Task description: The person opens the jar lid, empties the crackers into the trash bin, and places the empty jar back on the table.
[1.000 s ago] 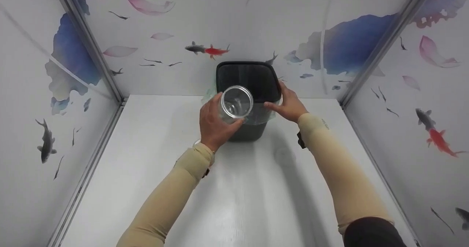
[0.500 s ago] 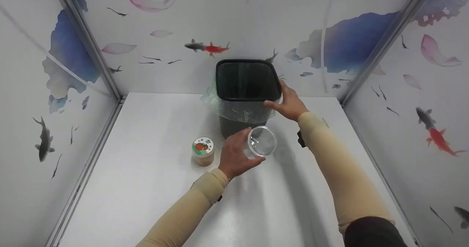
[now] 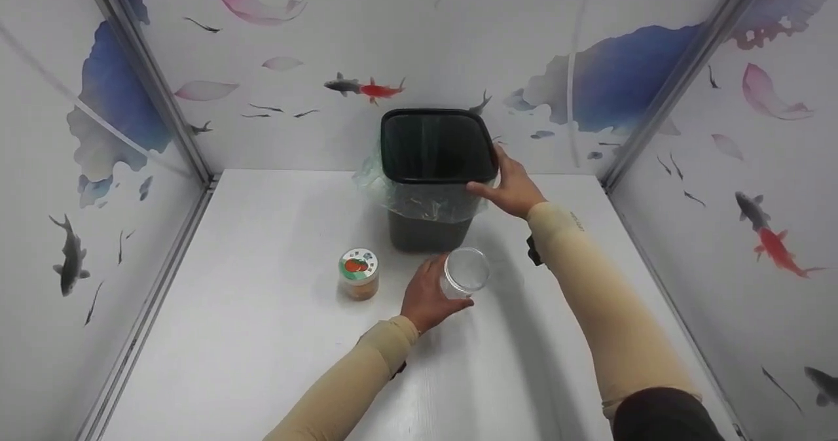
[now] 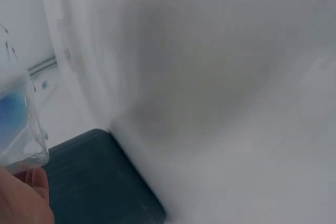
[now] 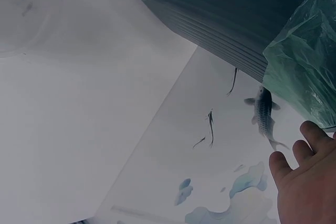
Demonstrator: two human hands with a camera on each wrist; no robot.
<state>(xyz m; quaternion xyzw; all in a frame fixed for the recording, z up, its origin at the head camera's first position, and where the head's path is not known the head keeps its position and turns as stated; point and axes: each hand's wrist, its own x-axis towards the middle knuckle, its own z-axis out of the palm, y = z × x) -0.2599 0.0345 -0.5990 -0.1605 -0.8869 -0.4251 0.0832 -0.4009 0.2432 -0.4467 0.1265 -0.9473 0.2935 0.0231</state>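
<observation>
Head cam looks down; wrist cams close, share bin (image 3: 437,166).

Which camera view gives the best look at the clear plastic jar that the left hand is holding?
The head view: the clear jar shows whole, gripped by the left hand in front of the black bin. The left wrist view catches only one blurred edge of it, and the right wrist view only a faint round outline.
</observation>
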